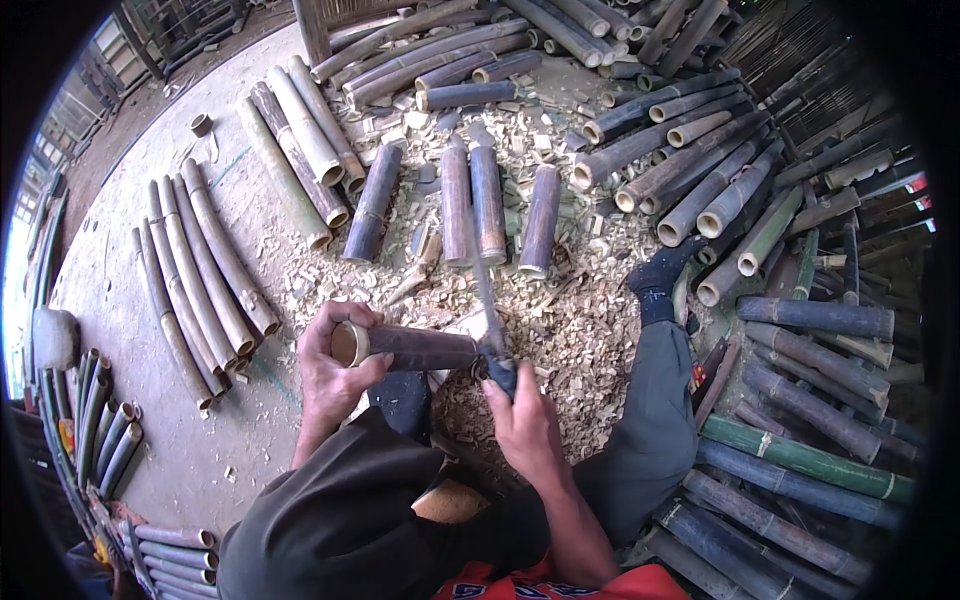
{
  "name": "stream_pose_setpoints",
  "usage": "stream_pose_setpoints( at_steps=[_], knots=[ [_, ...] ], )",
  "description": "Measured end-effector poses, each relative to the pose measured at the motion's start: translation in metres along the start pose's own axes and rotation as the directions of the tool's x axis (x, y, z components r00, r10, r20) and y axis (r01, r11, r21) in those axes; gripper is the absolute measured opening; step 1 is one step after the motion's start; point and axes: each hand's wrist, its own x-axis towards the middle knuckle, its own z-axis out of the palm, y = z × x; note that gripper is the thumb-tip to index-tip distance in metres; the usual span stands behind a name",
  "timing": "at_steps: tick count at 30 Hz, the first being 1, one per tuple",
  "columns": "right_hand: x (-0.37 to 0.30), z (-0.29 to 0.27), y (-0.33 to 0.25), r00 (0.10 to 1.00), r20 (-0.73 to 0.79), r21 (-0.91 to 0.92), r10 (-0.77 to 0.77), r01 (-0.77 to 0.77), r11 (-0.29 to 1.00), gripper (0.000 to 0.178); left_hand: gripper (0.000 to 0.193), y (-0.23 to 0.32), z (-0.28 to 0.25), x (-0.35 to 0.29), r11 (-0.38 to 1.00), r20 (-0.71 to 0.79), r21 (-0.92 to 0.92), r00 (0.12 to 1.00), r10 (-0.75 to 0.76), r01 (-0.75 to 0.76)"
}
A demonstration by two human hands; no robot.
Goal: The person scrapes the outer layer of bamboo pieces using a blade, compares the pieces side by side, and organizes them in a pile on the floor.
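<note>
My left hand (335,368) is wrapped round one end of a short, dark bamboo tube (425,348), whose pale hollow mouth faces left. The tube lies roughly level across my lap, its far end beside the blade. My right hand (525,415) is closed on the dark handle of a large knife (487,300). Its long, grey blade points up and away, somewhat blurred. Whether the edge touches the tube I cannot tell. Several short bamboo pieces (540,222) lie on the ground just past the blade.
Wood chips (575,350) cover the ground between my legs. Long bamboo poles (215,270) lie to the left. Piles of cut bamboo (690,150) stand at the far right, with more bamboo (800,455) close to my right leg. My right foot (660,275) is stretched forward.
</note>
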Motion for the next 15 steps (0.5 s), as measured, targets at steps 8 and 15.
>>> stream_pose_setpoints(
  at_steps=[8, 15],
  knots=[
    [0.023, 0.013, -0.002, 0.982, 0.124, -0.247, 0.146, -0.112, 0.963, 0.043, 0.041, 0.011, 0.017, 0.003, 1.0, 0.006, 0.025, 1.0, -0.017, 0.017],
    [-0.003, 0.008, 0.001, 0.964, -0.195, 0.169, -0.18, 0.214, 0.962, 0.04, 0.039, 0.015, 0.017, -0.003, 0.999, -0.008, 0.033, 0.999, 0.033, -0.033]
  ],
)
